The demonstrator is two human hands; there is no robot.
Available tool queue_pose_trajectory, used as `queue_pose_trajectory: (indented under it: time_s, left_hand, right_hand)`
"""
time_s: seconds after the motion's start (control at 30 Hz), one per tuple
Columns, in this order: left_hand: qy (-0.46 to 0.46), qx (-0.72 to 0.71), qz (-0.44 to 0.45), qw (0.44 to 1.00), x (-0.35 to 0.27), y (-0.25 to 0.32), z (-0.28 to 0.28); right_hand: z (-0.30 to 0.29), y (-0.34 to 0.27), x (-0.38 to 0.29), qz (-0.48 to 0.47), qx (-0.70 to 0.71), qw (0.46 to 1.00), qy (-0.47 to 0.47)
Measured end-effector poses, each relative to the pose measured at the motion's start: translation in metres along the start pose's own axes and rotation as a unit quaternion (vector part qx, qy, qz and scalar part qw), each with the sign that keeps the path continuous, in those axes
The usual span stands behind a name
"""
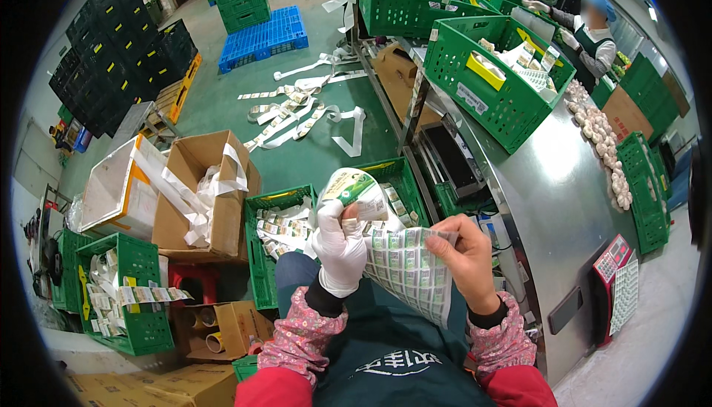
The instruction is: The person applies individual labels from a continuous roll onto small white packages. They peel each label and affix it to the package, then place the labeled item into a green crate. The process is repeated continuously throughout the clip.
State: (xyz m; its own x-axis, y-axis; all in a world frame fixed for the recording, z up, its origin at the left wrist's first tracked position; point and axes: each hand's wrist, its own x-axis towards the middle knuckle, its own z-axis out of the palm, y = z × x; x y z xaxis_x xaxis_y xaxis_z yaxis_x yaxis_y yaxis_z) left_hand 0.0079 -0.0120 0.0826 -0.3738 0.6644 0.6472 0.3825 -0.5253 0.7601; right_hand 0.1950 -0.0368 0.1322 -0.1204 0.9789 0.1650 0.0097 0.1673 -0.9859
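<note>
My left hand (340, 248) wears a white glove with the thumb tip bare. It grips a curled strip of green and white printed labels (351, 189) between thumb and fingers. My bare right hand (470, 259) pinches the upper right corner of a sheet of small green and white stickers (409, 262). The sheet hangs curved over my dark green apron (384, 346), its upper left side against my left hand. Just beyond the hands are two green crates: a left one (283, 194) with label strips inside, and a right one (413, 181) partly hidden by what I hold.
To the right runs a steel table (534, 206) with a crate of labels (500, 123), garlic bulbs (603, 145), a phone (565, 311) and a red scale (606, 273). Strips (295, 112) litter the floor. A cardboard box (194, 201) stands left. A person (592, 39) works across the table.
</note>
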Motion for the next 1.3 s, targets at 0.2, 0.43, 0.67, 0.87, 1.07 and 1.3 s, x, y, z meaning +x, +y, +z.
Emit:
queue_pose_trajectory:
  time_s: [0.2, 0.43, 0.67, 0.87, 1.07, 1.3]
  left_hand:
    - [-0.056, 0.139, 0.135, 0.979, 0.017, 0.015, -0.009]
    - [-0.219, 0.072, 0.278, 0.932, 0.026, 0.018, -0.029]
    - [-0.239, 0.038, 0.284, 0.928, 0.025, 0.023, -0.026]
    - [-0.259, 0.065, 0.267, 0.926, 0.024, 0.013, -0.030]
    - [-0.239, 0.057, 0.294, 0.924, 0.024, 0.007, -0.025]
    - [-0.238, 0.029, 0.274, 0.931, 0.018, -0.002, -0.021]
  right_hand:
    - [-0.005, 0.005, -0.010, -0.183, -0.155, 0.970, -0.033]
    - [-0.015, -0.033, 0.014, -0.104, -0.229, 0.942, -0.220]
    - [0.005, -0.036, 0.030, -0.146, -0.268, 0.900, -0.312]
    - [0.007, -0.039, 0.030, -0.122, -0.292, 0.892, -0.323]
    - [0.007, -0.034, 0.030, -0.110, -0.273, 0.901, -0.318]
    - [0.008, -0.027, 0.027, -0.107, -0.250, 0.913, -0.306]
